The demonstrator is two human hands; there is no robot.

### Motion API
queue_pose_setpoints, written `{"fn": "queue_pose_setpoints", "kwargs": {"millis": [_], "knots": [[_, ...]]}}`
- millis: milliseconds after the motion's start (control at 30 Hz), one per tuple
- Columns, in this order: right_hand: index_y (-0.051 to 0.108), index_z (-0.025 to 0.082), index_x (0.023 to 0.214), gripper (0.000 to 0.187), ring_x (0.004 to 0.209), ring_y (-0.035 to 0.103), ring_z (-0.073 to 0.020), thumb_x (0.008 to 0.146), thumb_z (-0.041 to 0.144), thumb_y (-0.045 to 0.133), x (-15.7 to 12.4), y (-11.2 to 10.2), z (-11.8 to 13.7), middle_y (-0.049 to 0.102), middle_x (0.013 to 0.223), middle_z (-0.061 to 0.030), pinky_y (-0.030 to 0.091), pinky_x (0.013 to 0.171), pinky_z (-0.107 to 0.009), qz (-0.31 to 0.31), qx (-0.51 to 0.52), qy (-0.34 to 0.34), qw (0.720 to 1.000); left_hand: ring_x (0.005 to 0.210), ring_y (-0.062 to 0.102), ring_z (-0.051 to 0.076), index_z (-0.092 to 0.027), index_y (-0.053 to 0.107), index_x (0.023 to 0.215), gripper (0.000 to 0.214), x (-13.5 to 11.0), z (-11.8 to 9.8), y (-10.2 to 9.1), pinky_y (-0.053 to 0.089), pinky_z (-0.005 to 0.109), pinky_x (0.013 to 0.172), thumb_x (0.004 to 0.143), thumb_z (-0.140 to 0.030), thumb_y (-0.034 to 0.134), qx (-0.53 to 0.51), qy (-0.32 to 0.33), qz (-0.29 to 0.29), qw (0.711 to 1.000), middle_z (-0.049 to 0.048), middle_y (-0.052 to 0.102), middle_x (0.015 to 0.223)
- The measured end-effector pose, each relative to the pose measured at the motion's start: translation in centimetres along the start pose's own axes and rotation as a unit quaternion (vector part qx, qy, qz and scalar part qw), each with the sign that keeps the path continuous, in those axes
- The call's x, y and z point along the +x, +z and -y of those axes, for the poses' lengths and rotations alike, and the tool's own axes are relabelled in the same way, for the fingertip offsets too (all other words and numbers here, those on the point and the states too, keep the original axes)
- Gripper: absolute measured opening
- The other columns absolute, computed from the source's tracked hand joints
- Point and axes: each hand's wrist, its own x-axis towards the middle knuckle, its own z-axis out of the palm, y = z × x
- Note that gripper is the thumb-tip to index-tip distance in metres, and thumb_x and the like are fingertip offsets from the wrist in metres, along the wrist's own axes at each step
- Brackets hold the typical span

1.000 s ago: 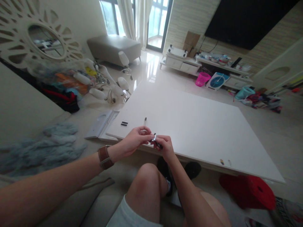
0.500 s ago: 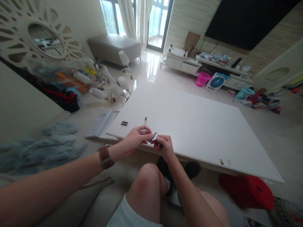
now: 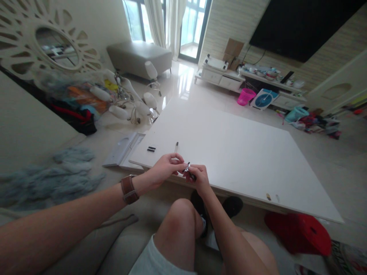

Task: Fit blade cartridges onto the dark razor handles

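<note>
Above the near edge of the white tabletop [image 3: 229,152], both my hands meet at a small silver and black piece [image 3: 187,167], too small to name its kind. My left hand [image 3: 168,168] is closed in a pinch at the piece's left side. My right hand [image 3: 199,176] pinches its right side, where a dark part shows below the fingers. Beyond my left hand lies a thin pen-like tool [image 3: 176,146] with a dark end. Two short black strips [image 3: 151,149] lie side by side farther left.
A small gold-coloured item [image 3: 268,196] lies near the table's front right. An open white box [image 3: 122,151] is by the left edge. A red stool-like object [image 3: 304,233] stands at the lower right. Chandelier arms with white shades [image 3: 142,108] rest on the floor at left.
The piece has turned slightly between my fingers. Both hands stay in nearly the same place, and the view has shifted a little.
</note>
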Motion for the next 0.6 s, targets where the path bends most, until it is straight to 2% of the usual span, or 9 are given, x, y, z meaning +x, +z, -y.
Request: {"fn": "queue_pose_setpoints", "kwargs": {"millis": [200, 600], "knots": [[0.069, 0.012, 0.055, 0.035, 0.038, 0.04, -0.0086, 0.075, 0.04, 0.057, -0.37, -0.14, 0.13, 0.056, 0.043, -0.0028, 0.026, 0.041, -0.022, -0.003, -0.008, 0.008, 1.0, 0.066, 0.062, 0.014, -0.017, 0.057, 0.08, 0.034, -0.23, -0.01, 0.13, 0.042, 0.025, 0.063, 0.068, -0.036, 0.082, 0.011, -0.002, 0.011, 1.0, 0.0022, 0.07, 0.068], [0.065, 0.014, 0.053, 0.036, 0.042, 0.04, -0.0089, 0.078, 0.038, 0.057, -0.65, -0.11, -0.02, 0.054, 0.044, -0.0007, 0.028, 0.045, -0.023, 0.001, -0.044, -0.001, 0.999, 0.067, 0.065, 0.015, -0.017, 0.056, 0.08, 0.034, -0.13, 0.16, -0.24, 0.046, 0.026, 0.064, 0.068, -0.036, 0.083, 0.022, -0.005, 0.02, 1.0, 0.0022, 0.071, 0.071]]}}
